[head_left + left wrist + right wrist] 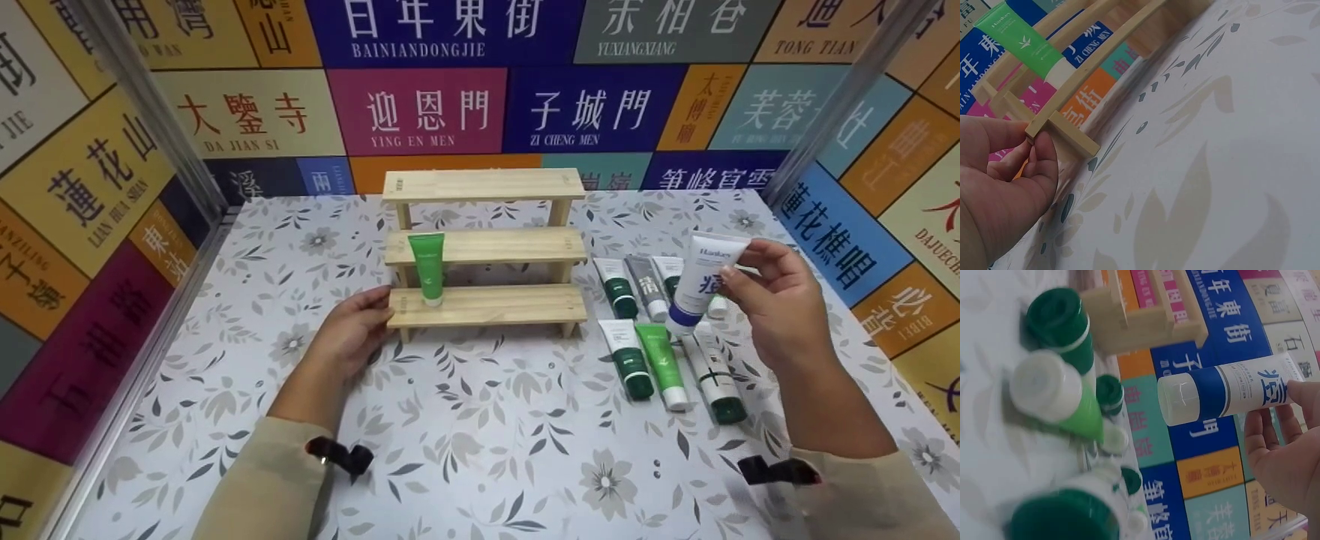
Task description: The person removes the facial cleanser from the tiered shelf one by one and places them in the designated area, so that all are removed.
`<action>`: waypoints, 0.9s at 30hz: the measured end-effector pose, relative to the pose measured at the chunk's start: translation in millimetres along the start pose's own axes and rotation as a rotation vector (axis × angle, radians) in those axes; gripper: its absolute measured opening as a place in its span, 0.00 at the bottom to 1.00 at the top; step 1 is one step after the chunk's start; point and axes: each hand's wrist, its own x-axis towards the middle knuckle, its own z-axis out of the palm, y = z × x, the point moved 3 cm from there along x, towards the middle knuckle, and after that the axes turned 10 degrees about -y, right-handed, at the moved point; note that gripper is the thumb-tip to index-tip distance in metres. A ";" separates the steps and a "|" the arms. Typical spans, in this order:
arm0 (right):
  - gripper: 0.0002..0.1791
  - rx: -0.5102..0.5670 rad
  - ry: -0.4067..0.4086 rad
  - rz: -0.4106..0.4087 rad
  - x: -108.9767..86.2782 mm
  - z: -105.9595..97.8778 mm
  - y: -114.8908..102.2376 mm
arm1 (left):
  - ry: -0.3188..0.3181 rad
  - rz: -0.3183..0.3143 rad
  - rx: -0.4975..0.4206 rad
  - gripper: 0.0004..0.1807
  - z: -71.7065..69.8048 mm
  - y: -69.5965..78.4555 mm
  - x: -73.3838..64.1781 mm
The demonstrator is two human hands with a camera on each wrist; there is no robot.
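A three-step wooden display rack [495, 306] stands on the table. My left hand [356, 326] is at its left end; in the left wrist view, thumb and fingers pinch the corner of the lowest step [1050, 112]. On that step, near the left end, a green squeeze tube [428, 266] stands on its white cap. To the right, my right hand [787, 300] grips a white tube with a blue band [697, 274] near its flat top end, cap down and tilted. The right wrist view shows this white tube [1213, 394] clear of the table, its cap free.
Below the held tube, several tubes lie in two rows right of the rack, among them a green tube [661, 360], a white and dark green tube [630, 364] and a grey tube [647, 285]. A flower-patterned cloth [480, 450] covers the table. Printed panels [427, 109] wall the back and sides.
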 end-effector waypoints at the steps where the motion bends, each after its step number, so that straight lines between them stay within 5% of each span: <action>1: 0.28 -0.001 0.020 0.017 -1.0 -5.8 0.0 | 0.000 0.000 0.000 0.32 -0.2 0.1 0.0; 13: 0.34 0.033 0.126 0.066 -11.2 -58.5 -6.5 | -0.030 0.029 0.011 0.33 -1.6 -1.9 0.8; 27: 0.32 -0.085 0.064 0.318 -15.3 -98.4 13.0 | -0.021 0.010 0.006 0.34 -1.7 -1.5 1.2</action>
